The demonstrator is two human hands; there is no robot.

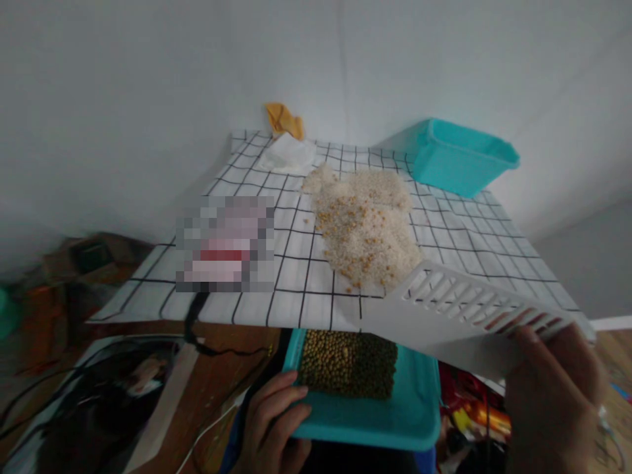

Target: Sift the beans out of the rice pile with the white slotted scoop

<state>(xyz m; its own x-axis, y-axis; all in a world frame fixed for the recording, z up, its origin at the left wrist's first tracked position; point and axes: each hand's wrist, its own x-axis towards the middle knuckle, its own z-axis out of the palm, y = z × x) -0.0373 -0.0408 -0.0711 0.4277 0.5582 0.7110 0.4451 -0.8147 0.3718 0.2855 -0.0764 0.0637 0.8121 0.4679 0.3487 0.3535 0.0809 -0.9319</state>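
My left hand (pixel 276 421) curls its fingers over the left rim of a teal plastic tray (pixel 365 424) below the table's front edge. Yellowish soybeans and darker green beans (pixel 348 365) lie together in that tray. On the right, my right hand (pixel 557 388) is closed around the end of a white slotted plastic panel (pixel 444 316), tilted over the table's front right edge. Beyond the panel, a pale heap of grains (pixel 365 230) is spread on the cloth. Yellow beans are scattered over it.
The table bears a black-and-white checked cloth (pixel 291 263). A teal bin (pixel 459 161) stands at the back right. Crumpled white paper (pixel 289 155) and a yellow cloth (pixel 285 120) lie at the back. A blurred-out pinkish object (pixel 224 240) sits left. Clutter and cables fill the lower left.
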